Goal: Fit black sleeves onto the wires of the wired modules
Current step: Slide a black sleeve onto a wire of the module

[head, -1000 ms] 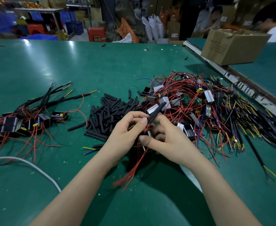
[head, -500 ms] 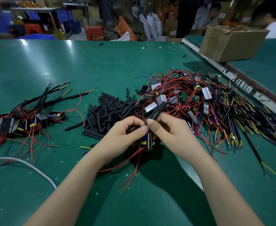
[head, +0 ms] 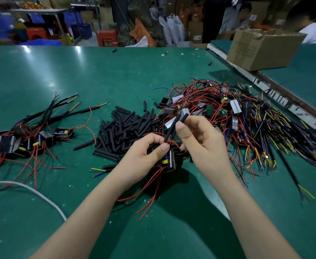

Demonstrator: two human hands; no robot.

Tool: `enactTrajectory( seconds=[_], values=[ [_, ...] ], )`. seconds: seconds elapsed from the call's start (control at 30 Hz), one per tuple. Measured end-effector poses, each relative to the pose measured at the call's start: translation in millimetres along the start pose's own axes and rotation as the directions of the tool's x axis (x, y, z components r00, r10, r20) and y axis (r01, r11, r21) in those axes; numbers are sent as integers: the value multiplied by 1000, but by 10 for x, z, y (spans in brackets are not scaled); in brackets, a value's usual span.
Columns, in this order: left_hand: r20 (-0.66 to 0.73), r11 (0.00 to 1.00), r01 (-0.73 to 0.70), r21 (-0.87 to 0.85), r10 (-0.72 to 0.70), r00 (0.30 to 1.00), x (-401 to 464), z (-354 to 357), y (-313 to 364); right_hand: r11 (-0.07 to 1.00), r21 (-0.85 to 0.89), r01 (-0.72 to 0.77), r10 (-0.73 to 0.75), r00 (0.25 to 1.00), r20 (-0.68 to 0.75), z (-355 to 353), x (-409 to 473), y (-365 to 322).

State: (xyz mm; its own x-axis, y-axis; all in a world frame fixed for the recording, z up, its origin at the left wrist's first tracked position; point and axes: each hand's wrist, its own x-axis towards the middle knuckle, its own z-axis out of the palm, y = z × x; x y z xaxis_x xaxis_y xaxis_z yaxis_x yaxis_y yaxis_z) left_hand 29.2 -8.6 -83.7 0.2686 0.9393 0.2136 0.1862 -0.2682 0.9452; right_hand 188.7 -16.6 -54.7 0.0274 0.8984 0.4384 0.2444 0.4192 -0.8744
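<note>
Sleeves now lifted higher by right hand than before.

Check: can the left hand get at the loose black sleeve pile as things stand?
Probably not without letting go. The pile of black sleeves lies just beyond the left hand with nothing between them, but that hand holds a module, and the right hand pinches two sleeves.

Two hands, the left hand and the right hand, are seen. One cardboard box is counted on the table. Two black sleeves are held; the piled sleeves cannot be counted.
</note>
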Motion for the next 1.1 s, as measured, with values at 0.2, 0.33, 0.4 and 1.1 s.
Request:
enactTrajectory(
  seconds=[0.2,0.33,0.4,1.1],
  values=[
    [-87,999,-7,-32,4,996,7,24,-28,999,-43,-32,33,999,27,30,-27,-2],
    [-157,993,42,-111,-59,986,-2,60,-13,990,62,-125,120,990,74,0,2,10],
    [-157,985,62,-162,-88,984,-8,63,4,977,128,-171,161,983,87,-18,18,-7],
    [40,978,79,-195,-73,997,-50,101,126,909,363,-207,230,973,-20,-114,60,-121]
  ],
)
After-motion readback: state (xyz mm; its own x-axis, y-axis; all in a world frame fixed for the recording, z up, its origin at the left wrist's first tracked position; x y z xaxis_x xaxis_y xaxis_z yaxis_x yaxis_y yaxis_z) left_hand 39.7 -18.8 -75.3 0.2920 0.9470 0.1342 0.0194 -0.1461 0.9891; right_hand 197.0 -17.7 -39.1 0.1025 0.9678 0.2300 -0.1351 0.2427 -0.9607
